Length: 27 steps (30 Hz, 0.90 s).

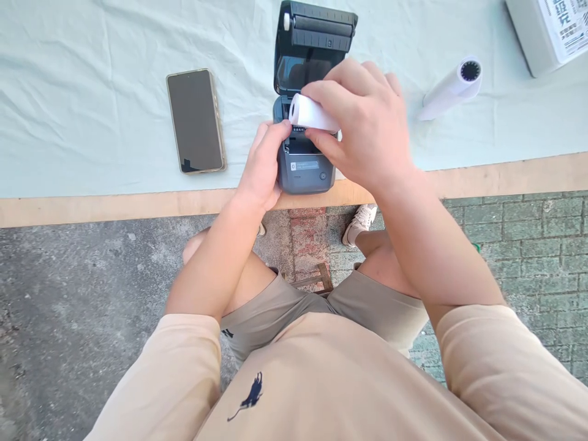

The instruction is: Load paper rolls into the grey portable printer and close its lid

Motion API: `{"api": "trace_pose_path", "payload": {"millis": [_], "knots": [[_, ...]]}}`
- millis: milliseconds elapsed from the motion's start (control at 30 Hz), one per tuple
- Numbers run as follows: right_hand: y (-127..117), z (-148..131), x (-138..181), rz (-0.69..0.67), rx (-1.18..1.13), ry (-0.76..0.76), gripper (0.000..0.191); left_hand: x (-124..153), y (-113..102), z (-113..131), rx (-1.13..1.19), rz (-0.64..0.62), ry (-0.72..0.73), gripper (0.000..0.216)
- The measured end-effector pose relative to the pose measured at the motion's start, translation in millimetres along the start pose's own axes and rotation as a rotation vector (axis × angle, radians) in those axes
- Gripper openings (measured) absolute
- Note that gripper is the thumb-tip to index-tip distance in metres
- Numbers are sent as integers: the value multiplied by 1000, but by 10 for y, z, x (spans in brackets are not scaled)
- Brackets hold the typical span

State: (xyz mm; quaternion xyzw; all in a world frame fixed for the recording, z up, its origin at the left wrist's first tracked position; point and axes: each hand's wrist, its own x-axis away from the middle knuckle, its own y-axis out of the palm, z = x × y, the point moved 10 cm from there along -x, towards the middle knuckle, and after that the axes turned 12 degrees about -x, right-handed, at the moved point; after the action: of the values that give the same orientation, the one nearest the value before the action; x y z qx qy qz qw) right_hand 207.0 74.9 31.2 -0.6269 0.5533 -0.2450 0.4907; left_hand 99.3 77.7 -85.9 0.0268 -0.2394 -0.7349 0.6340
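Note:
A dark label printer (303, 177) stands at the table's front edge, its lid (316, 27) tipped up and back. My right hand (367, 119) pinches a white paper roll (316, 115) between thumb and fingers, tilted over the printer's inner bay. The hollow core of the roll faces left. My left hand (264, 159) is wrapped round the printer's left side, with the thumb near the bay's rim and the roll's left end. Part of the bay is hidden behind the roll and my right hand.
A smartphone (193, 122) lies face up to the left. On the right, another white roll (450, 89) with a dark core rests on the cloth (114, 73). A white box (546, 37) with a printed label sits at the far right. The wooden table edge (505, 177) runs along the front.

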Motion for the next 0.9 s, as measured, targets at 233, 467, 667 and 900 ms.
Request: {"api": "trace_pose_path", "payload": {"millis": [233,467,667,900], "knots": [[66,4,-42,-34,-73,4,25,22,33,40,62,-22,25,23],[143,75,-71,-45,-82,43,15,33,17,23,56,-15,-8,21],[100,-14,-12,-22,-94,-57,35,6,40,1,33,-43,-62,23],[143,-61,101,-60,-151,-171,39,35,15,26,-2,-77,-50,12]]}}
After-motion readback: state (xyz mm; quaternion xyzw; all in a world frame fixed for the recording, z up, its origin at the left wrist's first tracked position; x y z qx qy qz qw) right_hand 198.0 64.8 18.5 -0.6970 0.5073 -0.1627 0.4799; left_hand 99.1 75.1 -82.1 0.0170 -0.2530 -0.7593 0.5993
